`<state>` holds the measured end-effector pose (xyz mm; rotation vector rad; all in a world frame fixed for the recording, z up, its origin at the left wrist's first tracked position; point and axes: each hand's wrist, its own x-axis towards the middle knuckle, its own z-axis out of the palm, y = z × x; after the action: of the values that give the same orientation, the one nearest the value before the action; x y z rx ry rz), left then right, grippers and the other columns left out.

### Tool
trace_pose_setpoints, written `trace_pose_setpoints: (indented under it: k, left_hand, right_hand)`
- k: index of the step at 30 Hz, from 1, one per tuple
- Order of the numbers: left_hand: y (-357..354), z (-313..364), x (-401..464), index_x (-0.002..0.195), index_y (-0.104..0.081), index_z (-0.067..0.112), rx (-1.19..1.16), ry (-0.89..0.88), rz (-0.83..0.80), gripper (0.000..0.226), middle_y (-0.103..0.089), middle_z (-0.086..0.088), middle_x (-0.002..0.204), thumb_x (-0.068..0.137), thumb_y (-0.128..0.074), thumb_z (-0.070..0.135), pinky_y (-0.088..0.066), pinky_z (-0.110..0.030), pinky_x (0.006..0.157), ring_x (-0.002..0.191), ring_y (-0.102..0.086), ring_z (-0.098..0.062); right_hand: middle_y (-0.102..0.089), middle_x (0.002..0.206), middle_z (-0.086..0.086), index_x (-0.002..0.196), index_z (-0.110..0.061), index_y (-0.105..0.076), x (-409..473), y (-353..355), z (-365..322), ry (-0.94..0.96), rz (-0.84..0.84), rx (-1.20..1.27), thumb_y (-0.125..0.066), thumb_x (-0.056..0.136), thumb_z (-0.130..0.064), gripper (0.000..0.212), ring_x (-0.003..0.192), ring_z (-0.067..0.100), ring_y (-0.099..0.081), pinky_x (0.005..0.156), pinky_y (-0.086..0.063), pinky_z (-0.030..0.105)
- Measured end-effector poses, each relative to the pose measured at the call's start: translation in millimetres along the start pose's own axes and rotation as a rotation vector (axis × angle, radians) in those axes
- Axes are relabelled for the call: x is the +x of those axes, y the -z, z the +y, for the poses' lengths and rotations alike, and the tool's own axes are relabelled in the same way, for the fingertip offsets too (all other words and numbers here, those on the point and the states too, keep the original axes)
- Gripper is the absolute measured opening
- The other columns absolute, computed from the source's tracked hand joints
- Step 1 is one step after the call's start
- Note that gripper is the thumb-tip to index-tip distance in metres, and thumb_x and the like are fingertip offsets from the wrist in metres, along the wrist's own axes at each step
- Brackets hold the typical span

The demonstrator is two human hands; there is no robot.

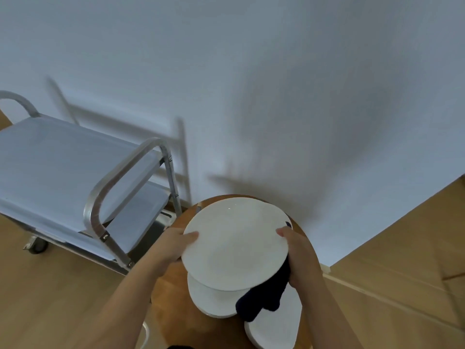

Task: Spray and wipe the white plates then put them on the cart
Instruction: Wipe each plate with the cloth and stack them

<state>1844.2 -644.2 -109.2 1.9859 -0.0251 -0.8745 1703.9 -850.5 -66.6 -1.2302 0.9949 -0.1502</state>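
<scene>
I hold a large white plate (235, 244) above a round wooden table (176, 290). My left hand (173, 244) grips its left rim, thumb on top. My right hand (298, 255) grips the right rim and also holds a dark cloth (269, 295) that hangs down under the plate. Two more white plates lie on the table below: one (208, 297) partly under the held plate, another (274, 328) at the front right, partly covered by the cloth. The metal cart (63, 167) stands to the left with its top shelf bare. No spray bottle is in sight.
The cart has a curved metal handle (113, 187) on the side nearest the table and a lower shelf (141, 210). A white wall rises behind the table. Wood floor (37, 285) lies around, and a skirting board (377, 293) runs along the right.
</scene>
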Motion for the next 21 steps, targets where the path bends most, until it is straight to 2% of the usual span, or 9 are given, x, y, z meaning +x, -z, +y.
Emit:
trace_pose_setpoints:
  k: [1,2,5,7,11,15,17,21]
  left_hand:
    - [-2,-6,2,0.099,-0.064,0.010,-0.080,0.036,-0.005,0.024,-0.070,-0.011,0.095,0.095,-0.055,0.032,-0.059,-0.037,0.077,0.088,-0.068,-0.027]
    - [-5,-12,4,0.101,-0.063,0.010,-0.147,0.068,0.006,0.024,-0.070,-0.012,0.096,0.095,-0.056,0.032,-0.059,-0.042,0.078,0.087,-0.068,-0.028]
    - [-19,-33,12,0.099,-0.061,0.013,-0.160,0.111,0.118,0.023,-0.067,-0.006,0.087,0.096,-0.053,0.035,-0.051,-0.024,0.052,0.072,-0.064,-0.018]
    - [-30,-49,17,0.097,-0.058,0.017,-0.215,0.123,0.193,0.016,-0.065,-0.002,0.088,0.096,-0.053,0.033,-0.048,-0.021,0.052,0.075,-0.063,-0.017]
    - [-46,-80,22,0.105,-0.056,0.018,-0.341,0.164,0.237,0.013,-0.066,-0.001,0.095,0.096,-0.055,0.026,-0.053,-0.034,0.070,0.086,-0.063,-0.021]
    - [-63,-96,25,0.110,-0.056,0.013,-0.367,0.220,0.239,0.019,-0.064,-0.011,0.110,0.094,-0.058,0.022,-0.052,-0.048,0.089,0.097,-0.062,-0.029]
    - [-69,-102,30,0.114,-0.054,0.012,-0.358,0.275,0.239,0.024,-0.062,-0.013,0.115,0.094,-0.059,0.025,-0.049,-0.052,0.095,0.104,-0.060,-0.032]
    - [-82,-111,41,0.131,-0.049,0.008,-0.356,0.373,0.230,0.045,-0.058,-0.012,0.125,0.093,-0.059,0.029,-0.048,-0.053,0.098,0.111,-0.058,-0.033]
  right_hand:
    - [-0.051,0.064,0.005,0.072,-0.007,-0.053,3,1,2,0.056,0.031,-0.084,-0.058,0.087,-0.021,0.021,0.059,0.016,-0.050,0.047,-0.040,0.021]
    - [-0.049,0.061,0.004,0.068,-0.007,-0.050,6,1,5,0.115,0.058,-0.171,-0.059,0.087,-0.024,0.027,0.057,0.015,-0.047,0.042,-0.038,0.016]
    - [-0.044,0.054,-0.001,0.064,-0.011,-0.047,16,4,14,0.202,0.144,-0.335,-0.057,0.090,-0.037,0.038,0.052,0.012,-0.044,0.036,-0.032,0.007]
    - [-0.046,0.056,-0.001,0.069,-0.011,-0.052,23,7,20,0.199,0.183,-0.351,-0.054,0.091,-0.039,0.036,0.053,0.011,-0.046,0.037,-0.032,0.007]
    - [-0.060,0.071,0.002,0.086,-0.012,-0.060,35,11,29,0.170,0.210,-0.346,-0.052,0.093,-0.032,0.022,0.061,0.012,-0.056,0.045,-0.039,0.014]
    - [-0.058,0.065,-0.004,0.081,-0.018,-0.058,49,10,39,0.175,0.228,-0.385,-0.052,0.093,-0.029,0.017,0.058,0.006,-0.055,0.042,-0.034,0.009]
    - [-0.056,0.064,-0.004,0.079,-0.020,-0.057,55,8,45,0.171,0.220,-0.396,-0.052,0.093,-0.026,0.016,0.059,0.007,-0.054,0.040,-0.035,0.007]
    - [-0.057,0.068,0.001,0.080,-0.018,-0.056,70,8,58,0.123,0.198,-0.349,-0.053,0.092,-0.020,0.013,0.064,0.014,-0.056,0.054,-0.041,0.018]
